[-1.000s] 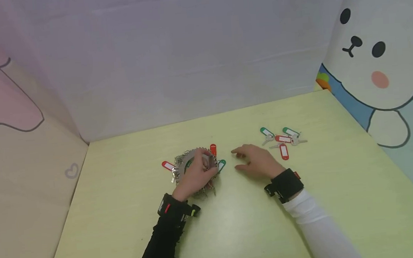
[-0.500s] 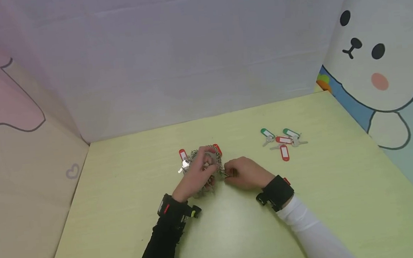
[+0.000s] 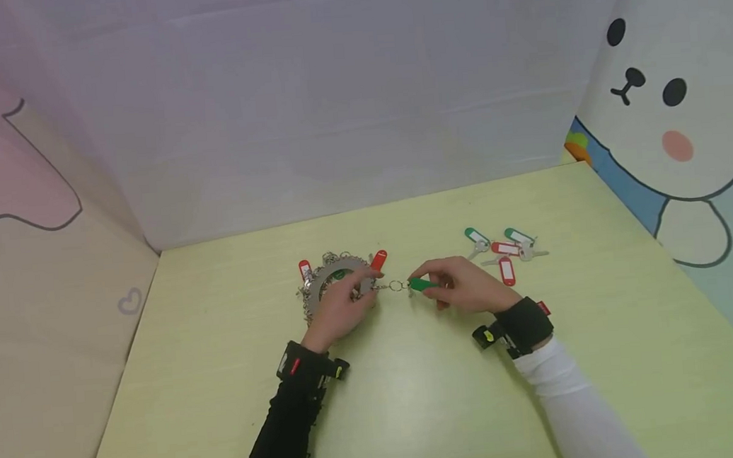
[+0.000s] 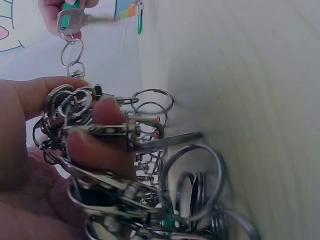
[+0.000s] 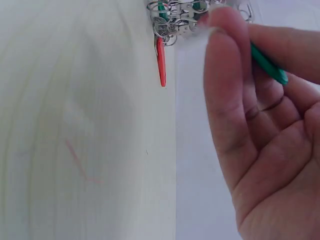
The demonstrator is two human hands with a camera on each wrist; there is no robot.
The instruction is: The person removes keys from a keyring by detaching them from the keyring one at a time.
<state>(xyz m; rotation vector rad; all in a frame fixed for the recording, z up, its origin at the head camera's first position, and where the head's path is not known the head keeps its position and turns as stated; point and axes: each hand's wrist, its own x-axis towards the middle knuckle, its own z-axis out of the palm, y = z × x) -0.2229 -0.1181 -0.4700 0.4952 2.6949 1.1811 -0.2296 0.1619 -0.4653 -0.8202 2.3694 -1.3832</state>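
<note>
My left hand (image 3: 340, 310) grips the right side of a round grey key holder (image 3: 347, 263) edged with many metal clasps and split rings. In the left wrist view, its thumb and fingers close around several clasps (image 4: 102, 130). To its right, my right hand (image 3: 472, 283) pinches a green key tag (image 3: 420, 283). A split ring (image 3: 396, 286) stretches in line between that tag and the holder, linking them. A silver key (image 4: 71, 21) hangs beside the green tag in the left wrist view. Two red key tags (image 3: 378, 260) stick out from the holder's far side.
Several loose keys (image 3: 526, 250) with red tags (image 3: 506, 271) and green tags (image 3: 519, 235) lie on the pale yellow table (image 3: 417, 410) at the right. A white cloth wall (image 3: 358, 116) stands behind the table, with printed panels at both sides.
My right hand reached left to the holder, took hold of the green key tag, and drew it back right, pulling its ring taut. The holder turned and shifted slightly under my left hand.
</note>
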